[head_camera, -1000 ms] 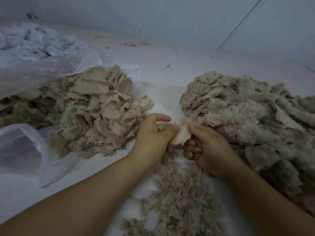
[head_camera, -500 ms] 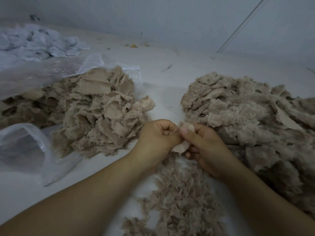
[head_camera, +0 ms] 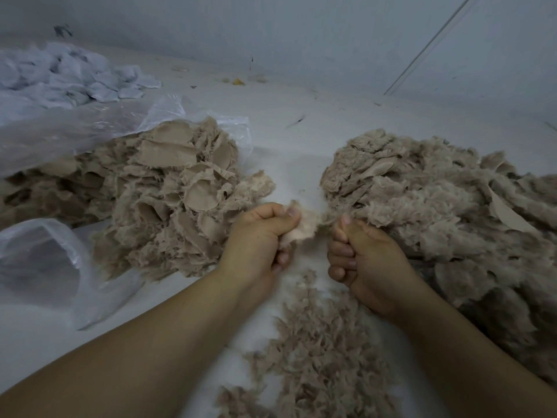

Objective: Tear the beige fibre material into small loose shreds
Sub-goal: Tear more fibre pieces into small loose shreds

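A pale beige fibre piece (head_camera: 304, 226) is stretched between my two hands over the white surface. My left hand (head_camera: 259, 239) is shut on its larger part, thumb pressed on top. My right hand (head_camera: 364, 257) pinches a thin strand of it at the thumb tip. Below the hands lies a strip of small loose shreds (head_camera: 316, 351). A heap of untorn beige pieces (head_camera: 168, 194) sits to the left, spilling from a clear plastic bag (head_camera: 75, 131). A big fluffy heap of torn fibre (head_camera: 446, 206) lies to the right.
A pile of pale blue-grey fabric scraps (head_camera: 66, 76) lies at the far left back. A second fold of clear plastic (head_camera: 39, 260) sits at the near left. A grey wall (head_camera: 301, 34) closes the back; small debris dots the surface beneath it.
My hands were pressed together on the piece; now they have pulled apart sideways, and the piece is stretched and thinning between them.
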A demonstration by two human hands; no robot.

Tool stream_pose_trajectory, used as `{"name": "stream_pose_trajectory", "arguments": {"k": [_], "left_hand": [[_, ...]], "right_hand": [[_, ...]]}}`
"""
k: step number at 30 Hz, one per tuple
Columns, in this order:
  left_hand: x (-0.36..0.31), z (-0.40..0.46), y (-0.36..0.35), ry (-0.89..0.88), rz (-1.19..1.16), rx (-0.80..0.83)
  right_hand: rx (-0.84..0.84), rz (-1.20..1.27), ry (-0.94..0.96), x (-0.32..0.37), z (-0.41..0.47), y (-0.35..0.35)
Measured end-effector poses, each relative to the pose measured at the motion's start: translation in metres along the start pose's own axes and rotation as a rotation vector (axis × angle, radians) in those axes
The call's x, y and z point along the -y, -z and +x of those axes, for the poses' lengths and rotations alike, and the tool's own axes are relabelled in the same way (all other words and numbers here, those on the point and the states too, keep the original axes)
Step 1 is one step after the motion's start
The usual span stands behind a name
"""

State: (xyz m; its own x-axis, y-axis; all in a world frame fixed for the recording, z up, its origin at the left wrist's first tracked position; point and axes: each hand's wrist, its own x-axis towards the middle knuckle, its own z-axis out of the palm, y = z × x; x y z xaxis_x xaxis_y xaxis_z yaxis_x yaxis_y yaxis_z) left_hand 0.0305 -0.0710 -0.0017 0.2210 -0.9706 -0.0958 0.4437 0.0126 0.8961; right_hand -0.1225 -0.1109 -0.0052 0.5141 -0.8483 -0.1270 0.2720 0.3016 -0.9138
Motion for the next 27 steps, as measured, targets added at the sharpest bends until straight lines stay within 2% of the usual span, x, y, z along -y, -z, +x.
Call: {"name": "stream_pose_trajectory", "arguments": {"k": [5,8,10,13,17,19,22,24,25,26,27], "left_hand": [[-0.001,0.007,0.006,-0.105,0.094,-0.051],[0.002,0.006,0.005,-0.143,0.154,-0.006],[0.001,0.004,0.005,-0.13,0.201,0.071],[-0.003,0.004,0.004,-0.045,0.31,0.166],[-0.014,0.006,0.012,0.074,0.422,0.224],[-0.018,0.007,0.01,0.025,0.312,0.194],[-0.027,0.013,0.003,-0.239,-0.072,-0.013],[-0.027,0.015,-0.003,-0.281,-0.218,-0.037],[-0.022,0.015,-0.006,-0.241,-0.181,-0.025],[-0.014,0.015,-0.009,-0.203,-0.04,-0.008],[-0.005,0.015,-0.011,-0.205,0.205,0.019]], "right_hand": [[0.242,-0.309,0.071,-0.004,-0.002,0.008],[0.213,-0.112,0.032,-0.002,-0.001,0.01],[0.177,-0.074,0.007,-0.001,0.002,0.008],[0.103,-0.106,0.004,-0.003,0.003,0.005],[0.037,0.015,-0.026,0.0,0.002,0.001],[0.003,0.025,-0.037,0.003,0.001,-0.002],[-0.033,0.075,-0.075,0.006,0.001,-0.002],[-0.023,0.136,-0.09,0.009,0.0,-0.003],[-0.008,0.15,-0.089,0.01,0.0,-0.003],[0.004,0.158,-0.087,0.01,-0.001,-0.004],[0.014,0.166,-0.086,0.01,-0.001,-0.004]]}}
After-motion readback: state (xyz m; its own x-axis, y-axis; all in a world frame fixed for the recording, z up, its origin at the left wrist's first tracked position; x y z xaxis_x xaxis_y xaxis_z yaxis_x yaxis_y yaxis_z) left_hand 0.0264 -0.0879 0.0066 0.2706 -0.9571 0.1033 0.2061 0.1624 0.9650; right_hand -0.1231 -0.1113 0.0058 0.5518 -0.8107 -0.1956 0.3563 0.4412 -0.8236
